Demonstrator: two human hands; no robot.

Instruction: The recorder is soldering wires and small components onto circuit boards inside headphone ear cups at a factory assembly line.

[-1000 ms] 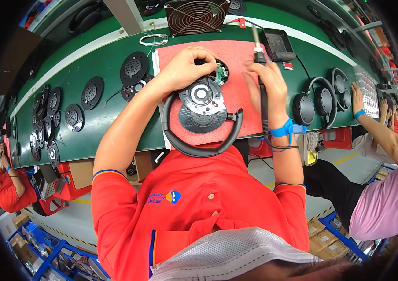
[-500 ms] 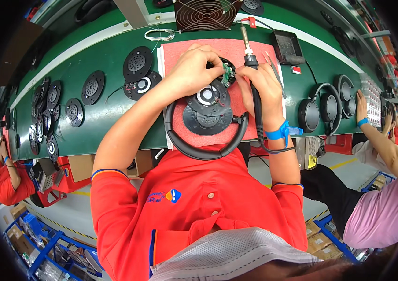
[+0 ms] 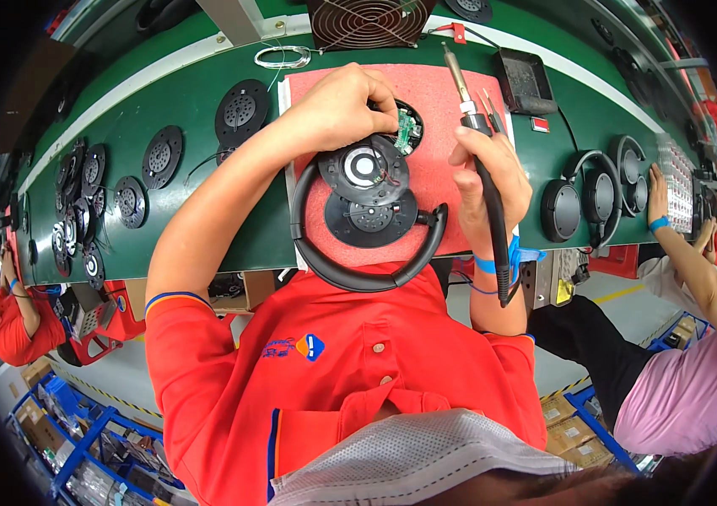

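Observation:
A black headphone lies on the pink foam mat (image 3: 434, 207), its headband (image 3: 350, 278) curving towards me. Its far ear cup (image 3: 413, 135) is open and shows a green circuit board (image 3: 405, 128). My left hand (image 3: 346, 105) has its fingers bent together at the left side of that board; what they pinch is hidden. Just below the hand, a round black speaker plate (image 3: 364, 171) with a white ring and thin wires overlaps the other ear cup (image 3: 369, 221). My right hand (image 3: 498, 185) grips a soldering iron (image 3: 478, 126), tip pointing up and away, apart from the board.
Tweezers (image 3: 491, 110) lie beyond my right hand. A black tray (image 3: 523, 82) and a fan (image 3: 367, 24) stand at the back. Several speaker plates (image 3: 162, 158) are spread on the left, with finished-looking headphones (image 3: 599, 196) on the right. A co-worker's hand (image 3: 658, 198) rests farther right.
My right hand has drawn back right and towards me with the soldering iron, away from the circuit board. My left hand stays at the ear cup, shifted slightly left and farther away.

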